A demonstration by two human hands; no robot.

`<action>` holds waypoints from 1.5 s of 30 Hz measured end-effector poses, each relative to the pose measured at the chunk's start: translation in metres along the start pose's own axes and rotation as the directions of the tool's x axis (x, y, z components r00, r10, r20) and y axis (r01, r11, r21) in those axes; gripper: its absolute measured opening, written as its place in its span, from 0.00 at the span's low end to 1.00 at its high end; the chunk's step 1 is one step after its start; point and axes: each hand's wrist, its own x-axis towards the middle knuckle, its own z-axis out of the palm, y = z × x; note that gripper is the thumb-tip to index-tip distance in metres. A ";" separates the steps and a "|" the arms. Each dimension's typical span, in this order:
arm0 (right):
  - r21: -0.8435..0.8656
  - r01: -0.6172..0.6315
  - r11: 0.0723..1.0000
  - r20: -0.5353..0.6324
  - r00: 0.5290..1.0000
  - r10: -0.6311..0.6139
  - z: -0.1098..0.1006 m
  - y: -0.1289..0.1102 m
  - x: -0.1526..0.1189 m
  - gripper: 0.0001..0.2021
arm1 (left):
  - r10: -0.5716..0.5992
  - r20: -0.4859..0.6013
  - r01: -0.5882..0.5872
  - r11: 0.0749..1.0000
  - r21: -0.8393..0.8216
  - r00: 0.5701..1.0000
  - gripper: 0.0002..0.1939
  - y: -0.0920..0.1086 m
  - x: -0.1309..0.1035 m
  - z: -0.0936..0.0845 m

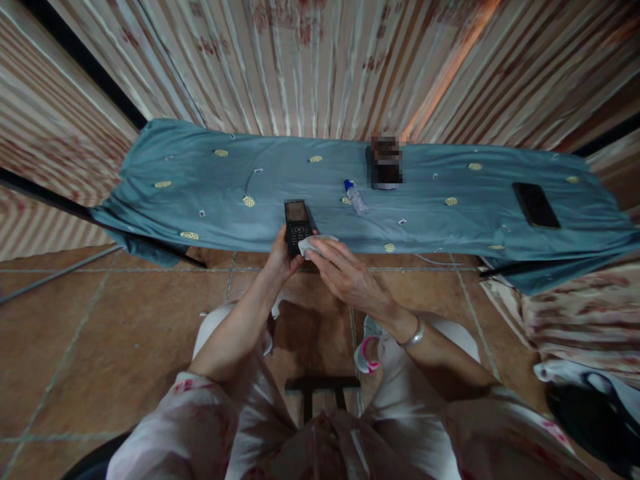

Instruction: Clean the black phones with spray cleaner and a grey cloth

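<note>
Keypad phone: upright over the tabletop's near edge, gripped low by the left hand. White cloth: pinched in the right hand, against the phone's lower corner. Blue-capped clear bottle: lying just beyond, rightward. Pixelated item: by the far edge. Dark smartphone: near the right end.

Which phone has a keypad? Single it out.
The keypad phone in the left hand, with rows of buttons; the dark phone, lying on the cloth at the right, shows none.
</note>
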 end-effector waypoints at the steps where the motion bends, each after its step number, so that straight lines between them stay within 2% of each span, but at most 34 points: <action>1: 0.003 -0.001 1.000 0.001 1.000 0.001 0.000 0.000 0.000 0.21 | 0.004 -0.010 -0.004 1.000 -0.009 1.000 0.26 0.000 -0.001 0.001; 6: -0.044 0.023 0.999 -0.011 1.000 -0.023 0.000 0.000 0.000 0.20 | 0.051 -0.017 -0.051 0.999 -0.016 0.999 0.26 0.001 -0.002 0.001; 9: -0.041 0.019 0.999 0.006 1.000 -0.019 0.002 0.000 -0.002 0.20 | 0.038 -0.018 -0.037 0.999 0.011 0.999 0.25 0.001 0.000 -0.001; 12: 0.002 -0.009 1.000 0.028 1.000 0.009 0.004 0.000 -0.003 0.22 | 0.032 0.000 -0.032 0.999 0.025 0.999 0.25 0.000 0.001 -0.003; 18: 0.064 -0.050 0.997 -0.039 0.998 0.053 0.010 0.001 -0.004 0.22 | 0.043 0.024 -0.044 0.998 0.036 0.999 0.23 -0.001 0.001 -0.005; 23: 0.148 -0.131 0.980 -0.028 0.990 0.136 0.013 0.006 -0.005 0.23 | 0.036 0.030 -0.038 0.997 0.073 0.999 0.19 -0.003 0.003 -0.009; 31: 0.166 -0.184 0.969 -0.050 0.980 0.194 0.020 0.014 -0.006 0.21 | 0.089 0.040 -0.091 0.994 0.053 0.995 0.18 -0.007 0.004 -0.004; 37: 0.177 -0.221 0.959 -0.021 0.973 0.228 0.022 0.019 -0.007 0.22 | 0.108 0.062 -0.113 0.989 0.094 0.992 0.11 -0.008 0.006 -0.008; 45: 0.148 -0.246 0.958 -0.020 0.968 0.251 0.022 0.023 -0.007 0.21 | 0.078 0.044 -0.081 0.994 0.079 0.996 0.19 -0.009 0.001 0.000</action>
